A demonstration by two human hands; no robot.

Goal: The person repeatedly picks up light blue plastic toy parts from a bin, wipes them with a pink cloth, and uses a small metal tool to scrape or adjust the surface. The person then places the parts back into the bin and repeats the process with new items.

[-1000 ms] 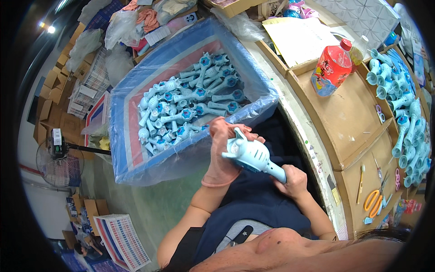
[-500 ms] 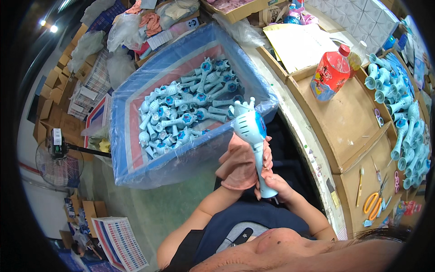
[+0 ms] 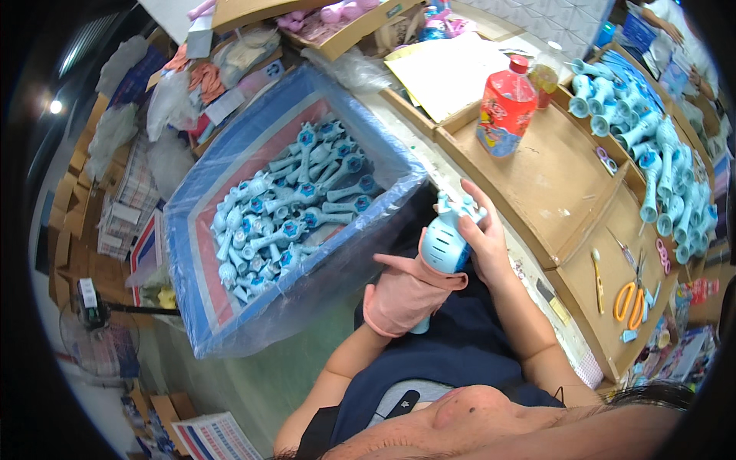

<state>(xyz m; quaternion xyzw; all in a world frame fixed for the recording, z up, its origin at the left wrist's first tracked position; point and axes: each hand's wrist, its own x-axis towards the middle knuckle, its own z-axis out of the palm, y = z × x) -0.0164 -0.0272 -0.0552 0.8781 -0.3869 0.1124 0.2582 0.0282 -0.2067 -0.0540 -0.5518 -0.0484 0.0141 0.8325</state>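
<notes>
I hold a light blue toy wand upright over my lap with both hands. My left hand, in a pink glove, grips its handle from below. My right hand wraps the wand's round head from the right side. To the left stands a large box lined with blue plastic, filled with several wands of the same kind.
A wooden bench lies to the right with a red bottle, orange scissors and a screwdriver. More blue wands pile at its far right. Cardboard boxes and bags crowd the floor at left.
The wand went from lying sideways between my hands to standing upright, then came lower and closer. My right hand moved from the handle end up to the head.
</notes>
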